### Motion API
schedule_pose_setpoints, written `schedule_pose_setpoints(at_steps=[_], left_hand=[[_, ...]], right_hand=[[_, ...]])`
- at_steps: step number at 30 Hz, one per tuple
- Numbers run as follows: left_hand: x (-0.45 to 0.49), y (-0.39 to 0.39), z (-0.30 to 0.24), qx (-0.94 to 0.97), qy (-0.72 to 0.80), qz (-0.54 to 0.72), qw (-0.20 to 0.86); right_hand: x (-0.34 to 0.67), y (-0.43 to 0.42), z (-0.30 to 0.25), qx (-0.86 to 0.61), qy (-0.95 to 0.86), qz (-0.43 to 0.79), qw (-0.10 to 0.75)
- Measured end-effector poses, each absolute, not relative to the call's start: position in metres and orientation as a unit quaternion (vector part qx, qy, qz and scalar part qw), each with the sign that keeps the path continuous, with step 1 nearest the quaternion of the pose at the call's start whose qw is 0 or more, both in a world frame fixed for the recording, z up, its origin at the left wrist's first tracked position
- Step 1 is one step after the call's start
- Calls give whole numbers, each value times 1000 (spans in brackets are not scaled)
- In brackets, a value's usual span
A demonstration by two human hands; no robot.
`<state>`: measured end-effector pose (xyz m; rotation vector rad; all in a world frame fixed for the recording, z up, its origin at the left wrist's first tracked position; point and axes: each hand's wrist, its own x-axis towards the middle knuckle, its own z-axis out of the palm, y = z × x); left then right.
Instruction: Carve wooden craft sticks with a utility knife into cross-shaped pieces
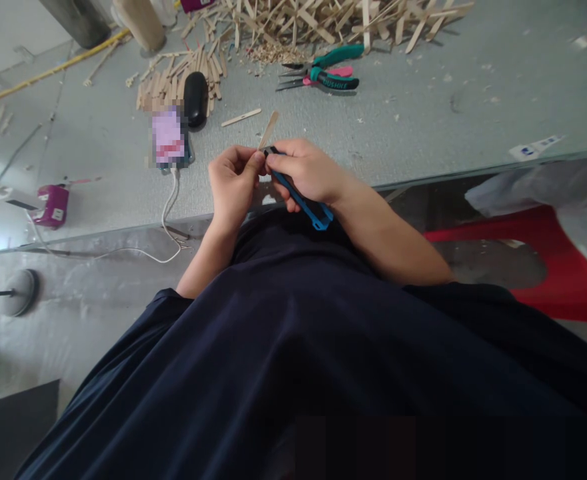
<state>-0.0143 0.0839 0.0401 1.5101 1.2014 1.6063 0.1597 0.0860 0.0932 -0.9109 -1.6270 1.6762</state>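
Note:
My left hand [233, 183] is closed in a pinch around the lower end of a thin wooden stick [269, 128] that points up and away over the grey table [423, 113]. My right hand [306, 172] is wrapped round a blue utility knife [307, 207], its black front end pressed against the stick near my left thumb. The knife's blue tail sticks out below my right wrist. Both hands meet just above the table's near edge, over my dark shirt.
A heap of wooden sticks [323, 20] lies at the far edge, with green-handled pliers [330, 70] in front. A smaller stick pile [178, 77], a black oval case [196, 99], a phone on a white cable [169, 137] and a purple box [53, 205] lie left. A red stool [548, 260] stands right.

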Motion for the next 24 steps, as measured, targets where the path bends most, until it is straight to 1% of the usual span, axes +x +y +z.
schedule_pose_setpoints(at_steps=[3,8,14,24], left_hand=[[-13,83,42,566,466,610,301],[-11,83,42,562,465,620,287],[-10,81,38,574,456,630,257],[-8,77,38,581,494,618,190]], right_hand=[[160,85,94,-345,-618,636,307],[159,80,94,-357,-601,633,333],[154,77,94,-377,-619,601,336],[152,75,100,-404,-639,578,308]])
